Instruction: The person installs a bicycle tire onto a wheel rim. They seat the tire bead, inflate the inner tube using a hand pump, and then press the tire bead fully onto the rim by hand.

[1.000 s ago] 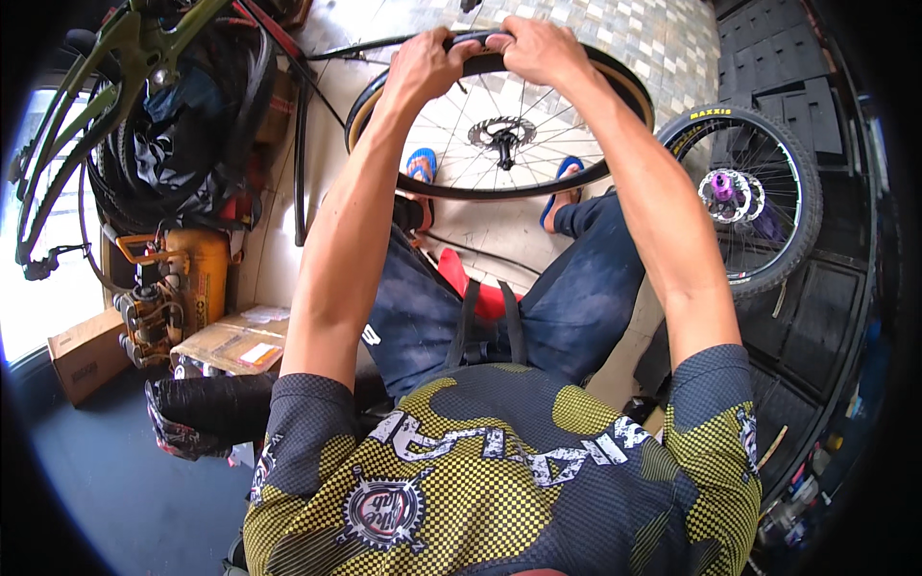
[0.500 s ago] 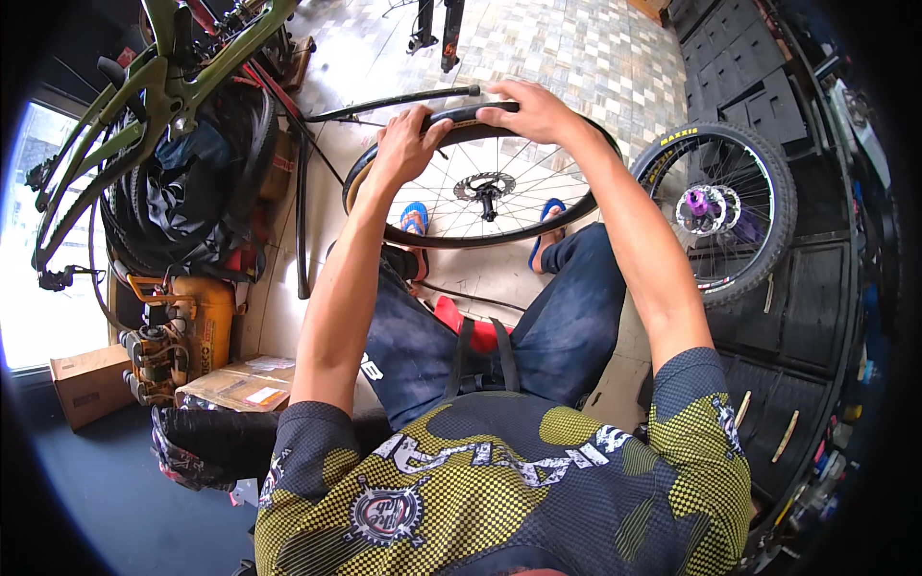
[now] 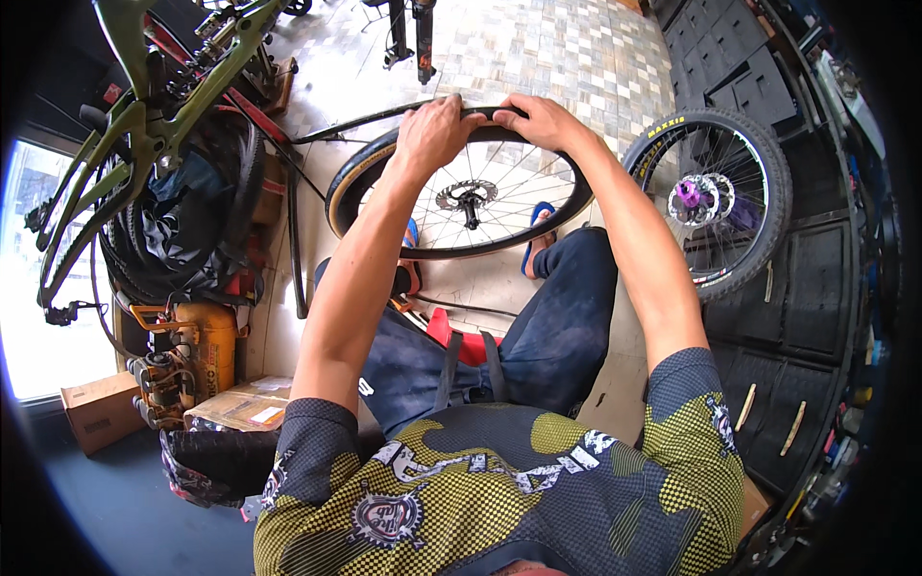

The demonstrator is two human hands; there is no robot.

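A yellow and black patterned jersey (image 3: 499, 499) was seen nearest the camera, with dark jeans (image 3: 567, 326) below it and a red stool (image 3: 456, 336) between the knees. Both bare forearms were stretched forward from there. A bicycle wheel (image 3: 461, 206) with a tan-walled black tyre (image 3: 351, 187) was stood upright on the tiled floor (image 3: 538, 58) between the feet, which were shod in blue sandals (image 3: 540, 226). The top of the tyre was gripped by the left hand (image 3: 432, 134), its fingers curled tightly over the tread. Just beside it, the same stretch of tyre was clasped by the right hand (image 3: 538, 120), fingers wrapped over the far edge. A loose black inner tube (image 3: 365, 120) was seen trailing from under the left hand toward the left. To the right, well apart, a second wheel (image 3: 715, 197) with a purple hub was leant against dark cabinets (image 3: 730, 77). On the left, an orange compressor (image 3: 197, 350) and cardboard boxes (image 3: 240, 408) were set below a green bicycle frame (image 3: 144, 106).
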